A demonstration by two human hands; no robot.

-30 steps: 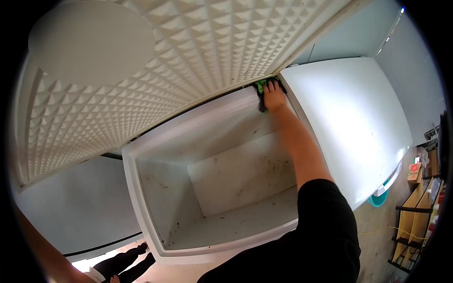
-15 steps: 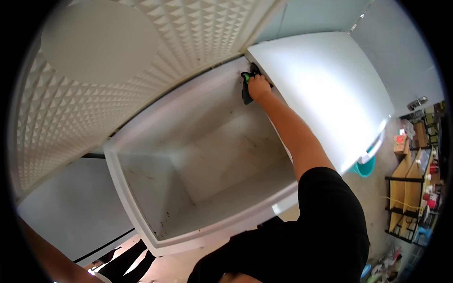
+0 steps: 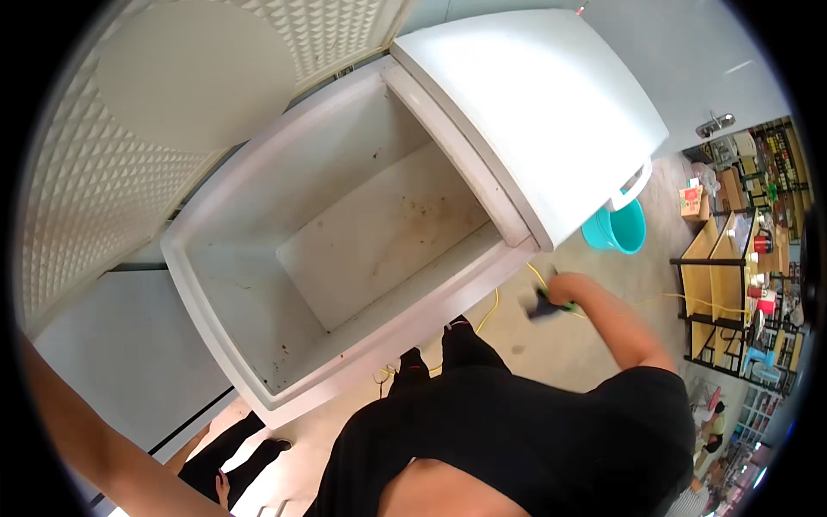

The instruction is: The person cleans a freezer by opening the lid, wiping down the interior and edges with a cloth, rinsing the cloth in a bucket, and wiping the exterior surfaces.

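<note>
My right hand (image 3: 565, 288) is closed around a small black and green hand tool (image 3: 541, 306). The tool is blurred by motion, and I cannot make out its exact kind. Both are above the floor, just outside the front right corner of a white chest freezer (image 3: 413, 306), apart from it. Inside the freezer, brown stains and dark specks mark the floor and walls. Of my left side only the forearm shows at the lower left edge; that hand is out of frame.
A white lid (image 3: 534, 103) covers the freezer's right part; a patterned panel (image 3: 345, 34) rises behind. At the right are a teal bucket (image 3: 629, 226), a yellow cord (image 3: 489, 317) and shelves (image 3: 715, 297). Another person's legs (image 3: 233, 457) show at the lower left.
My right hand, with the tool, has come out of the freezer's back right corner and moved toward me, over the floor. The view has shifted right, showing more floor and the bucket.
</note>
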